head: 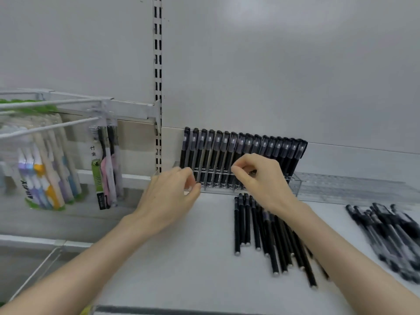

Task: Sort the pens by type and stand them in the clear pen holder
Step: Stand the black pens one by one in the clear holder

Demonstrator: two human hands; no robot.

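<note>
A clear pen holder runs along the back of the white shelf. Its left half is filled with a row of upright black capped pens that lean to the right. My left hand is at the holder's front left corner, with thumb and curled forefinger pinching its front wall. My right hand is in front of the middle of the row, fingers curled, thumb and forefinger pinching a standing pen. Loose black pens lie on the shelf under my right wrist. A second pile of clear-barrelled pens lies at the far right.
A slotted upright divides the grey back wall. On the left, packs of toothbrushes hang from white wire hooks. The shelf's front edge is just below my forearms.
</note>
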